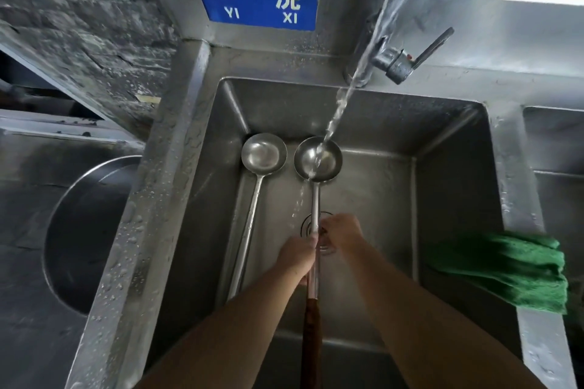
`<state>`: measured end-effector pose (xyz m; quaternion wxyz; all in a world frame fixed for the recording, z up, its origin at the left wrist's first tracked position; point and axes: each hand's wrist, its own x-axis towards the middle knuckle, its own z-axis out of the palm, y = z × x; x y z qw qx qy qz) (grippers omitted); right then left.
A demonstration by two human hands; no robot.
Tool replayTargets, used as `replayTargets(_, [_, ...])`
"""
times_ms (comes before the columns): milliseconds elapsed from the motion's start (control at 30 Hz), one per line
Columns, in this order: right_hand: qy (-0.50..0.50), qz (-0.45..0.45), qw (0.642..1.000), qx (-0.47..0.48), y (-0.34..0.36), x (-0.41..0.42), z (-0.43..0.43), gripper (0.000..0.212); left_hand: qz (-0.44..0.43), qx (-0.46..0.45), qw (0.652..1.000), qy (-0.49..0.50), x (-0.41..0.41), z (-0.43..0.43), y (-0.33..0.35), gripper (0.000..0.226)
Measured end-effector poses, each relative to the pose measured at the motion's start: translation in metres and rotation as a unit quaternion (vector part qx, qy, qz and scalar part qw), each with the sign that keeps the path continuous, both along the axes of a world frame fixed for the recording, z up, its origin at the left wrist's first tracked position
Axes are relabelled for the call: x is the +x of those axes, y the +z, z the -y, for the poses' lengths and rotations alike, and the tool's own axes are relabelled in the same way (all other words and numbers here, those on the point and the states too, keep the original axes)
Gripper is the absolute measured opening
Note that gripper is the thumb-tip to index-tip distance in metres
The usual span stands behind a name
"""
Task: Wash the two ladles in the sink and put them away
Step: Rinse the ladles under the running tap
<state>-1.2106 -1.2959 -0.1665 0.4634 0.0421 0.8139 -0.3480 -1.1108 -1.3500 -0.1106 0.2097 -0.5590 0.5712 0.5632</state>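
Note:
Two long-handled steel ladles are in the steel sink (448, 186). The left ladle (264, 155) leans against the sink's back left, bowl up, untouched. The right ladle (317, 158) is held under the running water, which falls into its bowl and spills over. My left hand (298, 254) grips its metal shaft just above the dark wooden grip. My right hand (343, 232) sits a little higher on the same shaft, fingers curled round it. The drain lies under my hands.
The faucet (401, 63) with its lever stands at the back right, water running. A green cloth (512, 268) hangs over the sink's right rim. A large round steel basin (88, 230) sits to the left. A blue sign is on the backsplash.

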Motion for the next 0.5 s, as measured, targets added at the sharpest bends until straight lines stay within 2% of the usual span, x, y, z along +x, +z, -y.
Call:
replayTargets(100, [0.031,-0.084,0.996,0.018,0.026,-0.037,-0.005,0.024,0.009,-0.093,0.993,-0.066,-0.021,0.023,0.025,0.055])
replayTargets(200, [-0.008,-0.106,0.994,-0.015,0.057,-0.077,-0.005,0.020,-0.024,-0.079,0.995,-0.054,-0.051,0.044,0.060,0.054])
replayTargets(300, [-0.032,-0.147,0.987,-0.053,0.101,-0.115,0.002,0.024,-0.073,-0.086,0.992,-0.052,-0.090,0.055,0.098,0.063])
replayTargets(400, [-0.060,-0.179,0.974,-0.122,0.144,-0.146,0.012,0.052,-0.121,-0.173,0.974,-0.088,-0.129,0.057,0.141,0.066])
replayTargets(500, [-0.072,-0.162,0.968,-0.180,0.174,-0.166,0.025,0.086,-0.216,-0.199,0.954,-0.067,-0.158,0.062,0.179,0.070])
